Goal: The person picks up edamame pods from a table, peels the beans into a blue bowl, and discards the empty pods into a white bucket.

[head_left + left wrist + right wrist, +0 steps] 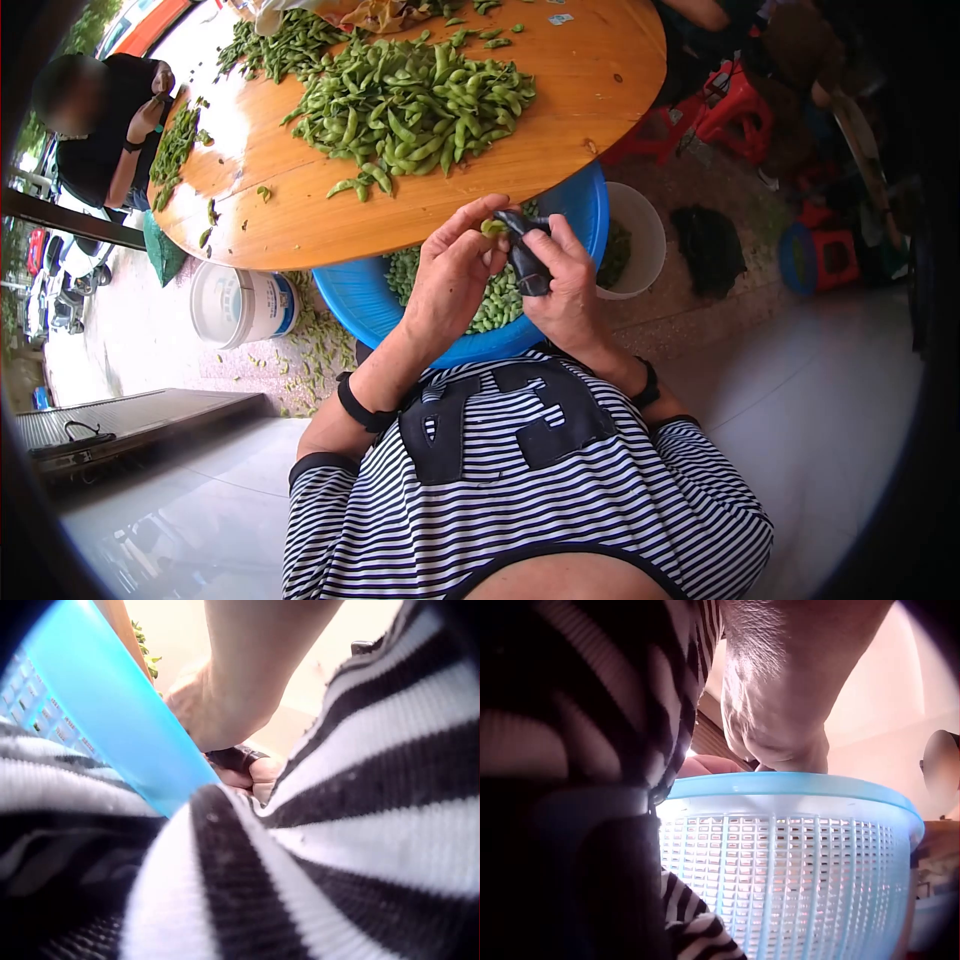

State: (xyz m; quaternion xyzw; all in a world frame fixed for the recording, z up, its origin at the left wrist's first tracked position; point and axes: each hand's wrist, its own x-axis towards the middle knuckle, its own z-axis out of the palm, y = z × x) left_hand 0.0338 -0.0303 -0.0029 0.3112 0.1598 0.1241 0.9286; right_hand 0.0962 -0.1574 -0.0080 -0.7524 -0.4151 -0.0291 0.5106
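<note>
Over a blue plastic basket [340, 290] with shelled green beans [490, 312] in it, both hands meet close together. My left hand [450, 268] pinches a green soybean pod [493, 228] between thumb and fingers. A glossy black object [528, 268], with one end up by the pod, is gripped by my right hand [565, 285]; I cannot tell what kind of tool it is. In the left wrist view, part of the black object [238, 756] shows below the left hand [191, 705]. The right wrist view has the right hand [772, 742] above the basket rim [780, 782], its fingers mostly hidden.
Heaps of soybean pods [420, 105] lie on the round wooden table [590, 90]. A white bucket [225, 305] stands left of the basket, another white bucket [645, 240] right of it. Across the table, at the left, is another person [105, 130]. Red stools [735, 110] stand at right.
</note>
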